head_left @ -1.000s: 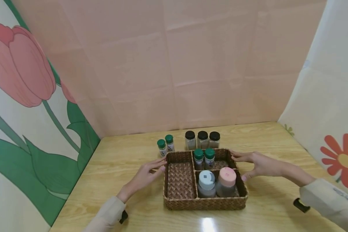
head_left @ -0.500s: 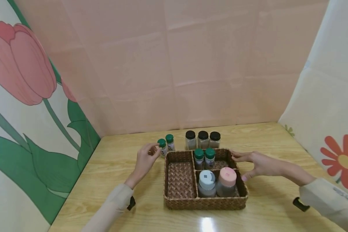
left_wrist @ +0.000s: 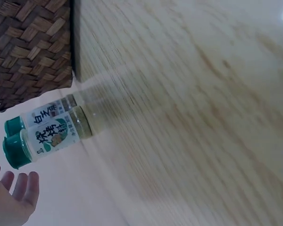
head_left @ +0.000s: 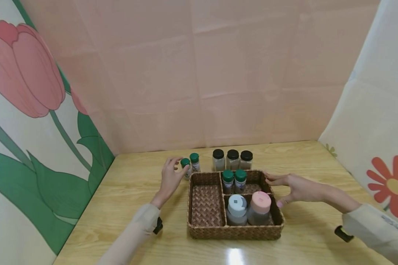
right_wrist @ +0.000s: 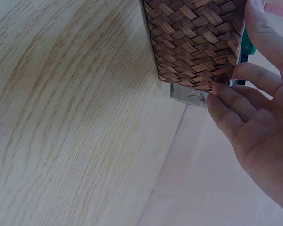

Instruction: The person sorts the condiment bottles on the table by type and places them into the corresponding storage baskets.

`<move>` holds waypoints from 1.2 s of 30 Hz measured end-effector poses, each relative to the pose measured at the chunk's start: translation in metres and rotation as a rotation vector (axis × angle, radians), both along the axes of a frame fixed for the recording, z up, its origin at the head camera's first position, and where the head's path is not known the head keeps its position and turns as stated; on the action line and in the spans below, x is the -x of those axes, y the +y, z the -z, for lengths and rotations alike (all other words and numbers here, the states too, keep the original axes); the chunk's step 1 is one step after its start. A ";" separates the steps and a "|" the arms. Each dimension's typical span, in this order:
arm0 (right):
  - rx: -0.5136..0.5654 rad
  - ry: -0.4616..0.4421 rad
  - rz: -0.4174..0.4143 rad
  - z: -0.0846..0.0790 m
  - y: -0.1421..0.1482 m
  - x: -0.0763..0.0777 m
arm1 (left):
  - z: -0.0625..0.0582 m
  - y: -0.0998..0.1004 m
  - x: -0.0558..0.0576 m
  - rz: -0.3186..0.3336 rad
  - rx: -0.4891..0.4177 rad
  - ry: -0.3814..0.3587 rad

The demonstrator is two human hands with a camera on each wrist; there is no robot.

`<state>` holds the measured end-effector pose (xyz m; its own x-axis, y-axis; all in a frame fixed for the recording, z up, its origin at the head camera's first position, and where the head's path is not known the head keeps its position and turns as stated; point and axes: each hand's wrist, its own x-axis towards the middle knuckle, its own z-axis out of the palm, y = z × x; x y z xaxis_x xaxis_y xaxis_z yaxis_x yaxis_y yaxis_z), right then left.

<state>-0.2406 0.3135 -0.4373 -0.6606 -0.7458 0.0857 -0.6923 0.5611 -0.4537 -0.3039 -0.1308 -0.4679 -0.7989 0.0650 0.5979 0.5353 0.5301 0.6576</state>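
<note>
My left hand (head_left: pixel 171 179) reaches beside two green-capped spice shakers standing behind a brown woven basket (head_left: pixel 235 232). Its thumb and fingers are spread around the cap of the nearer green-capped shaker (left_wrist: pixel 56 136); a gap shows between them in the left wrist view. The farther green-capped shaker (head_left: pixel 195 162) stands right behind it. My right hand (head_left: pixel 296 187) rests against the basket's right side, fingertips at the back corner and thumb farther forward; in the right wrist view its fingers touch the woven wall (right_wrist: pixel 193 42).
The basket's back right compartment holds two green-capped shakers (head_left: pixel 234 182). In the front right one stand a white-lidded jar (head_left: pixel 237 209) and a pink-lidded jar (head_left: pixel 260 208); its left compartment (head_left: pixel 206 206) shows bare weave. Three black-capped jars (head_left: pixel 233 160) stand behind the basket.
My left hand has left the basket's left side and moved back to the nearer green-capped shaker, its fingers now spread around the cap. The right hand and the basket have stayed put.
</note>
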 end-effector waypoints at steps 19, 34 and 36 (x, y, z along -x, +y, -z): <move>-0.019 -0.007 -0.008 -0.001 0.000 -0.002 | 0.001 0.006 0.010 -0.009 0.083 -0.077; -0.017 -0.038 0.002 -0.003 -0.001 -0.003 | -0.002 0.005 0.010 -0.001 0.095 -0.060; -0.018 -0.041 0.002 -0.003 -0.001 -0.003 | -0.003 0.005 0.010 -0.002 0.083 -0.063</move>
<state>-0.2374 0.3124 -0.4343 -0.6645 -0.7459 0.0454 -0.6725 0.5705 -0.4714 -0.3139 -0.1259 -0.4651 -0.8349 0.1108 0.5391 0.4933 0.5851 0.6437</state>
